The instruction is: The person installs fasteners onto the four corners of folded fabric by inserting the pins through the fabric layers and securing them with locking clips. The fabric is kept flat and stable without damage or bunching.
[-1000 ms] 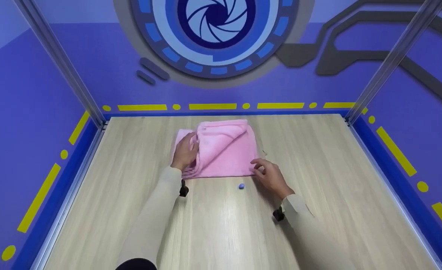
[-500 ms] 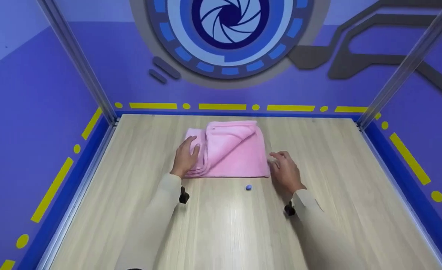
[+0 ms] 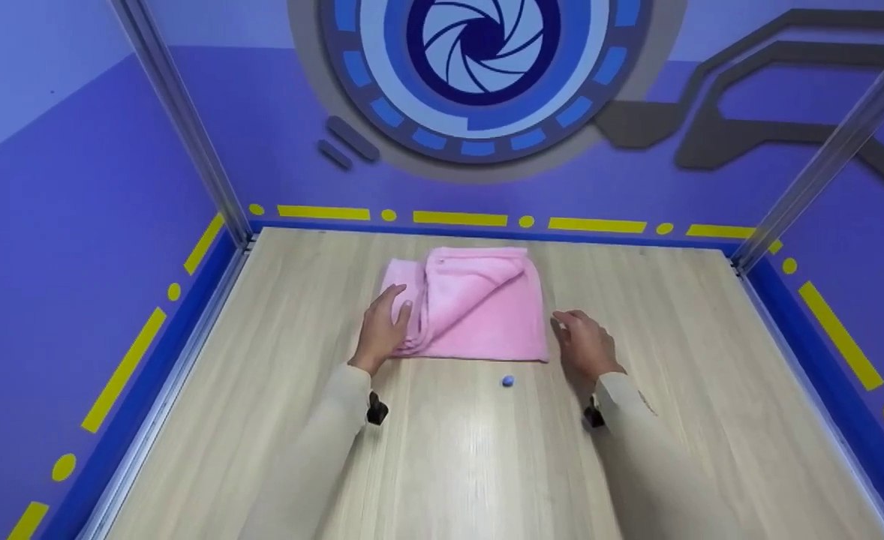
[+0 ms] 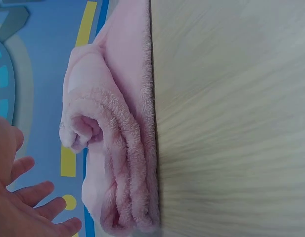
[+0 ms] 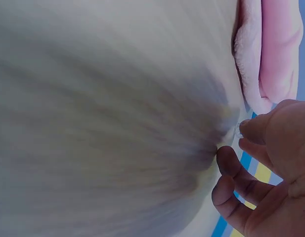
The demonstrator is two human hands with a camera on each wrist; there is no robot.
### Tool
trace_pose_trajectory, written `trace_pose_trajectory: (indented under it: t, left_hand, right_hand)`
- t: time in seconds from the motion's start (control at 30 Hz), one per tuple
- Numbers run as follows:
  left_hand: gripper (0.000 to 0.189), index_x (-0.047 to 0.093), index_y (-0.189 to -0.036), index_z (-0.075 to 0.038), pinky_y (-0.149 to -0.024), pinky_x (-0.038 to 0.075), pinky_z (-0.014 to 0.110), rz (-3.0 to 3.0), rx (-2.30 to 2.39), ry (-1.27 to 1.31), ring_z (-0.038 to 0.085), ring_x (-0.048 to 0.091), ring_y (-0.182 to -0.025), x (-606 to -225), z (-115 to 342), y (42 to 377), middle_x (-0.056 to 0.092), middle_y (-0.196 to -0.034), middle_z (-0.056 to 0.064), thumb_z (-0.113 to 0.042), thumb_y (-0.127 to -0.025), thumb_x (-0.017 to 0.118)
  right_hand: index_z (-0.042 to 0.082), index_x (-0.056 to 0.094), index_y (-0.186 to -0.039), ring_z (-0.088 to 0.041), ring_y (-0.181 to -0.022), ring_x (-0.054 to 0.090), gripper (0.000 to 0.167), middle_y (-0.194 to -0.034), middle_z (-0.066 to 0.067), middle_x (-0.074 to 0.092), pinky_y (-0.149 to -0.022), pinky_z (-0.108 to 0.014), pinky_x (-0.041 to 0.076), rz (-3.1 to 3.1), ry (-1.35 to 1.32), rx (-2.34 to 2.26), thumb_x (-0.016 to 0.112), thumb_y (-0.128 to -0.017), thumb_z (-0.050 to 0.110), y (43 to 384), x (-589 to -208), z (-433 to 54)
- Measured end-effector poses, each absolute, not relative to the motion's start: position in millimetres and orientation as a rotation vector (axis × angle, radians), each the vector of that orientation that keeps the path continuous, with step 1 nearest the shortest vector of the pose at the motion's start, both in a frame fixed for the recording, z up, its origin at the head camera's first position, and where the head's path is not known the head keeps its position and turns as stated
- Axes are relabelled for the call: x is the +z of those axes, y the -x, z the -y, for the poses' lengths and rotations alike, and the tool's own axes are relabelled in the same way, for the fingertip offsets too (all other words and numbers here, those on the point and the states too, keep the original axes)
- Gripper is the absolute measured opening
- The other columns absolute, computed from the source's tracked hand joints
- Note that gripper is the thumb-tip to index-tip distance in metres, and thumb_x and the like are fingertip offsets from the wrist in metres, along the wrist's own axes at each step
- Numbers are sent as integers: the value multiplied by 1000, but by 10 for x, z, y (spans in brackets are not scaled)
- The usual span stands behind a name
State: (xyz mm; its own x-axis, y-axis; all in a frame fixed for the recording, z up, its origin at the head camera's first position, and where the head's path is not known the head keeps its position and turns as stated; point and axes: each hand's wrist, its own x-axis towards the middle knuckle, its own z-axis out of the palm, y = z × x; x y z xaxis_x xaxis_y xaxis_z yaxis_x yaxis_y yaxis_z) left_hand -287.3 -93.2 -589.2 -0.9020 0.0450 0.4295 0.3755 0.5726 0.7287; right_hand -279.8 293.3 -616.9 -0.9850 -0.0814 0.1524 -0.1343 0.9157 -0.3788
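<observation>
A folded pink plush towel (image 3: 487,315) lies on the table, its upper layer turned back diagonally and its left end bunched into thick folds (image 4: 127,163). My left hand (image 3: 383,330) hovers over that left end, fingers spread and relaxed; in the left wrist view the hand (image 4: 23,192) is apart from the cloth and holds nothing. Just right of the towel, my right hand (image 3: 586,345) is low at the tabletop with bent fingers. The right wrist view shows a small clear piece (image 5: 238,131) pinched between thumb and index finger; its kind is too small to tell.
A small blue pebble-like thing (image 3: 508,381) sits on the wooden table (image 3: 457,450) in front of the towel. Blue printed panels (image 3: 322,165) and metal posts (image 3: 187,112) enclose the table at the back and sides.
My right hand has left the towel's near right corner, moved right and pinched the small clear piece that lay there. My left hand has eased back from the folds. The head view has shifted.
</observation>
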Motion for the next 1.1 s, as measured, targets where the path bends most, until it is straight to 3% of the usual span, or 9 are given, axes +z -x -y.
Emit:
trace_pose_trajectory:
  t: [0.23, 0.4, 0.57, 0.7, 0.87, 0.97, 1.1]
  left_hand:
    - [36, 61, -134, 5, -118, 36, 49, 2443, -1267, 336, 43, 51, -136, -5940, 913, 2846, 57, -141, 29, -10, -102, 59]
    - [35, 60, -134, 5, -117, 37, 49, 2463, -1261, 342, 43, 51, -135, -5976, 903, 2834, 57, -140, 30, -9, -102, 58]
    - [35, 60, -135, 5, -117, 37, 50, 2471, -1271, 339, 42, 51, -135, -5971, 908, 2831, 57, -141, 29, -10, -103, 58]
    - [35, 60, -135, 4, -117, 37, 49, 2464, -1280, 339, 41, 51, -136, -5942, 904, 2839, 57, -141, 27, -10, -103, 58]
    - [34, 62, -134, 2, -117, 38, 46, 2469, -1290, 315, 38, 53, -135, -5891, 872, 2837, 60, -140, 25, -10, -103, 59]
    - [29, 66, -129, -1, -112, 44, 44, 2428, -1306, 287, 33, 60, -127, -5809, 810, 2831, 66, -132, 19, -11, -103, 60]
    - [23, 72, -121, -2, -96, 55, 44, 2325, -1341, 326, 30, 70, -105, -5637, 656, 2829, 74, -116, 16, -8, -101, 61]
  right_hand:
    - [12, 72, -124, -37, -106, 69, 26, -123, -15, 68, -81, -55, 58, 2985, -172, 568, 61, -102, 7, 2802, -6189, -2926]
    - [6, 75, -118, -36, -106, 69, 22, -121, -14, 68, -82, -55, 58, 2983, -188, 568, 61, -101, 5, 2800, -6187, -2939]
    - [1, 76, -111, -36, -101, 69, 21, -108, -14, 70, -84, -54, 58, 2958, -146, 633, 59, -99, -2, 2812, -6191, -2988]
    - [4, 79, -106, -34, -96, 70, 19, -100, -11, 71, -81, -52, 58, 2937, -103, 651, 62, -98, 0, 2823, -6196, -3030]
    - [6, 79, -106, -33, -96, 70, 18, -102, -10, 72, -81, -53, 58, 2947, -96, 662, 63, -98, 2, 2807, -6198, -3049]
    - [6, 77, -106, -32, -95, 70, 17, -102, -10, 72, -79, -53, 58, 2954, -83, 680, 62, -99, 4, 2778, -6177, -3046]
    - [7, 75, -105, -27, -89, 68, 13, -99, -8, 71, -76, -49, 57, 2941, -51, 730, 63, -100, 10, 2751, -6119, -3030]
